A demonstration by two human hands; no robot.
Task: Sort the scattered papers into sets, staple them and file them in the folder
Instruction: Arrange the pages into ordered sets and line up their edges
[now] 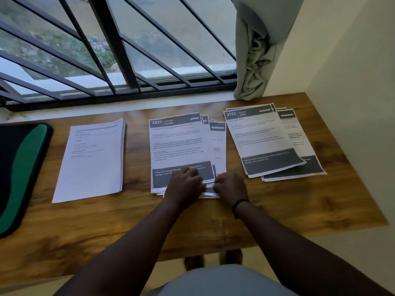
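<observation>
Three paper piles lie on the wooden table (106, 221). The middle pile (181, 144), headed 2937 Kitchen, is fanned a little to the right. My left hand (184, 182) lies on its lower edge with fingers bent, thumbing the bottom corners of the sheets. My right hand (229, 185) pinches the pile's bottom right corner with curled fingers. A loosely fanned pile headed 2762 (263, 137) sits to the right. A neat white stack (94, 159) sits to the left. No stapler is in view.
A black and green folder (19, 176) lies at the table's left edge. A barred window (119, 60) runs along the back, with a bunched grey curtain (256, 60) at its right. A cream wall bounds the table's right end.
</observation>
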